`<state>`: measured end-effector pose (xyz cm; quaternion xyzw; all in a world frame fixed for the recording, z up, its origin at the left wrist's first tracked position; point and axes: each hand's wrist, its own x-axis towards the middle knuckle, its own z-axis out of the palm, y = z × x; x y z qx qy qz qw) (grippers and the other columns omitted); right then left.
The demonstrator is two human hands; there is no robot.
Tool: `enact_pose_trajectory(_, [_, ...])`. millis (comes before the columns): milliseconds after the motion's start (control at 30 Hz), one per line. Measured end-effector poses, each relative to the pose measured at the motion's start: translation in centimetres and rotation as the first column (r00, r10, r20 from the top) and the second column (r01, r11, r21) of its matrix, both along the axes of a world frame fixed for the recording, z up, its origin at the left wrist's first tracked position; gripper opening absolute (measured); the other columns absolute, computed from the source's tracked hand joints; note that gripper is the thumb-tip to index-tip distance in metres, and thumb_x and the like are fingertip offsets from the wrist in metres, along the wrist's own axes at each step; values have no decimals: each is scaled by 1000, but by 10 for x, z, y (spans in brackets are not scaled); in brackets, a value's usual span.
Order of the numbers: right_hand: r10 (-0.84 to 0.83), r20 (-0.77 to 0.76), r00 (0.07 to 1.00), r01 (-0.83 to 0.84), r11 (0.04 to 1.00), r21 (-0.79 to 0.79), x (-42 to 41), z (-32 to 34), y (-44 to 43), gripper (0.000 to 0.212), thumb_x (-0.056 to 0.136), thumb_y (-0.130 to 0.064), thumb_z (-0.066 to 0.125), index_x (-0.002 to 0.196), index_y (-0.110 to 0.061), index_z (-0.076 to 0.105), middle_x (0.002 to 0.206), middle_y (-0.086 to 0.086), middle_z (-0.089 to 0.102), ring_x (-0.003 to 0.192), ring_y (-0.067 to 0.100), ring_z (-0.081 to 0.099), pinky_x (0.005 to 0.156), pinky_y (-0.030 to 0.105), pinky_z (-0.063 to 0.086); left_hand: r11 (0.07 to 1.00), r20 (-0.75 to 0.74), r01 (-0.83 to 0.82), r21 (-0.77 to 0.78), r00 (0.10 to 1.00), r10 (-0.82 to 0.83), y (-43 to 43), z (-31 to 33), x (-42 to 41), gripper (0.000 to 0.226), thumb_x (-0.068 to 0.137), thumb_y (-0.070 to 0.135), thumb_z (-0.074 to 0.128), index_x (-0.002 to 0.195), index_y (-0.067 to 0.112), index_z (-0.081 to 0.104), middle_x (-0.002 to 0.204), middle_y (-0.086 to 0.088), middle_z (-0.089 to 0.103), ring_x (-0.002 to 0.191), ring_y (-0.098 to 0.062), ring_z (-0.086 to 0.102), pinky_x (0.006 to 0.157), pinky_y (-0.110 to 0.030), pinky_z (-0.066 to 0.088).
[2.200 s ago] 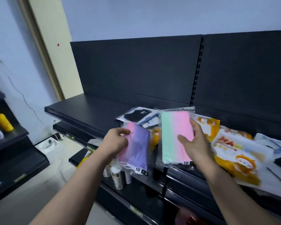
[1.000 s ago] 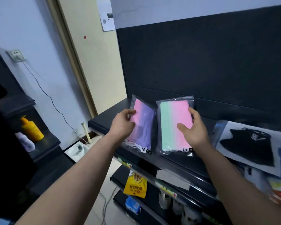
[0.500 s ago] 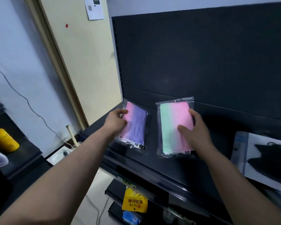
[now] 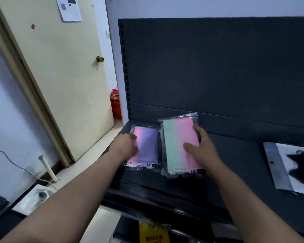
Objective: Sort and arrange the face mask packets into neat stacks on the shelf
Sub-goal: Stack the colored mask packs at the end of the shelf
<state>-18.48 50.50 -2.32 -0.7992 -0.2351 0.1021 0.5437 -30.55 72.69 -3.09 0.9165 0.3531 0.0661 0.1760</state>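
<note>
The pink-and-purple packet [image 4: 147, 146] lies flat on the dark shelf [image 4: 235, 155] near its left end. The left hand [image 4: 125, 146] has its grip closed on the packet's left edge, so the packet reaches rightward from the fingers. Just beside it is the green-and-pink packet [image 4: 175, 146], held by the right hand [image 4: 204, 151]. That grip curls round the packet's right edge with the thumb pressed on its face, and the packet lies left of the palm. A black mask packet [image 4: 295, 169] rests well apart on the right.
</note>
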Motion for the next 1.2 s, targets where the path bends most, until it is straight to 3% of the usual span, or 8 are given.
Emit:
enact_pose_trajectory(133, [-35,9,999,35,999,-30,-5,-4,16,73,83,-13,66,143,-33,31,142,-1,44,121,21,49,103,44,43,993,-40,80,90,996,-76,16,1,0,51,82,21,64,131,32,55,130,-10,49,118,-30,49,99,-39,46])
enact_pose_trajectory(367, [18,-102,995,-21,999,-35,-20,-6,68,79,85,-10,65,149,-28,23,144,2,41,116,21,50,96,35,47,892,-42,175,416,984,-174,29,22,-5,33,90,23,52,122,30,57,122,-3,55,110,-26,49,79,-39,45])
enact_pose_trajectory(467, [40,-123,992,-49,996,-73,-26,-13,90,84,83,-11,67,151,-23,19,146,3,40,120,22,50,99,34,45,897,-31,161,412,986,-163,35,27,-10,31,88,19,49,117,27,58,124,-3,55,111,-28,48,80,-40,45])
enact_pose_trajectory(600, [31,-89,996,-50,974,-222,-32,-15,107,86,83,-25,68,151,-23,15,148,6,37,126,25,46,103,35,42,936,-22,147,321,989,-148,40,33,-16,44,90,15,49,133,24,50,135,-4,50,121,-28,43,88,-41,47])
enact_pose_trajectory(767, [65,74,995,-5,783,-622,-40,-9,107,70,83,-48,58,144,-29,30,137,10,27,123,30,43,99,36,42,938,6,167,303,984,-177,40,38,-16,43,91,17,49,133,25,49,133,-3,50,119,-27,45,87,-41,47])
enact_pose_trajectory(867, [83,199,976,79,723,-687,-44,-7,106,63,84,-54,54,138,-26,39,142,8,22,130,29,29,102,40,34,929,27,202,311,975,-221,36,39,-10,40,91,16,49,130,24,53,128,-5,53,116,-28,47,87,-42,49])
enact_pose_trajectory(1000, [72,327,942,173,730,-661,-43,-1,86,49,93,-49,41,136,-24,43,143,6,34,130,27,32,102,42,31,898,3,294,328,950,-312,19,36,8,40,92,18,52,132,24,52,129,-5,55,118,-28,47,92,-43,46])
enact_pose_trajectory(1200, [140,488,862,372,479,-795,-27,3,-5,41,92,-27,48,132,-19,45,133,5,45,123,27,36,99,42,32,845,-21,445,297,887,-460,-38,29,47,38,90,13,50,125,25,55,124,-3,55,119,-27,46,87,-40,46])
